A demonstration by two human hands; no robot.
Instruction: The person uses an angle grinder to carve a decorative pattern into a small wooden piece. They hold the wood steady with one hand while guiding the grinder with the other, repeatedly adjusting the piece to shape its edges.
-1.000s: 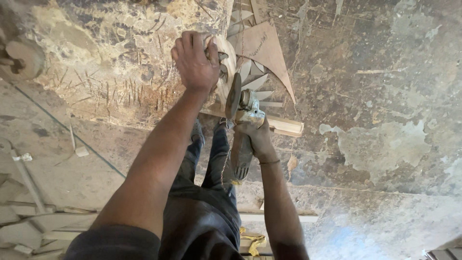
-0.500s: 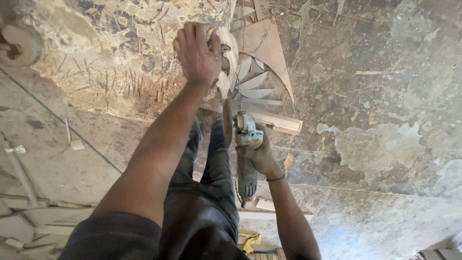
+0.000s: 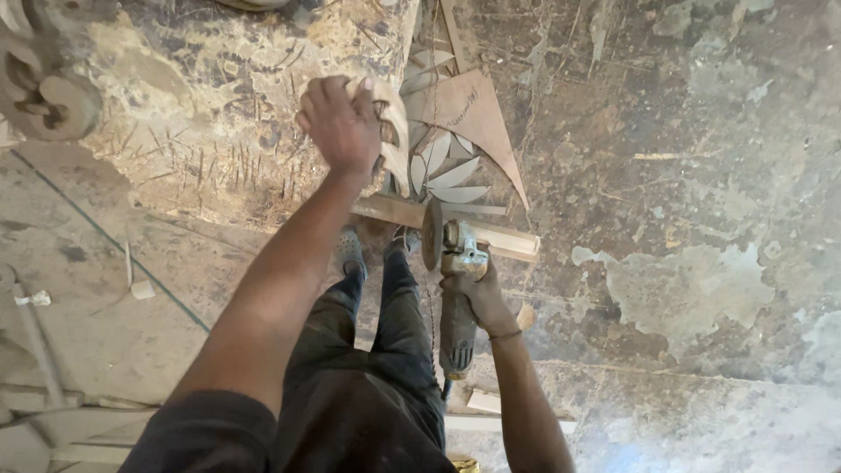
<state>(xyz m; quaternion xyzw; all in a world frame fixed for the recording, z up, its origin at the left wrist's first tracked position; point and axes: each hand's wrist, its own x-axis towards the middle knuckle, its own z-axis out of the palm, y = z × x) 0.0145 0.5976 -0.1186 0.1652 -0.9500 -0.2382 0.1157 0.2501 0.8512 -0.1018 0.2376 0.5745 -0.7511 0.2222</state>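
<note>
2 bare hands work at different levels over the dusty workshop floor (image 3: 683,289). The left hand (image 3: 337,123) is farther out and higher, fingers curled tight around a pale curved wooden piece (image 3: 392,131) that it presses against the scarred edge of a worn work slab (image 3: 201,114); that piece runs roughly up and down in the head view, along the slab's edge. The right hand (image 3: 480,293) sits nearer the body and lower, fingers wrapped around the body of an angle grinder (image 3: 455,289). The grinder's long axis points away from the person, its disc (image 3: 432,233) at the far end, standing on edge and facing left. The disc lies just below the held piece and appears to touch or nearly touch a wooden batten (image 3: 473,229) that crosses beneath it; actual contact cannot be told. Beyond lie pale leaf-shaped offcuts (image 3: 451,175) and a brown triangular sheet (image 3: 477,118). The person's shoes (image 3: 350,250) stand just left of the disc.
</note>
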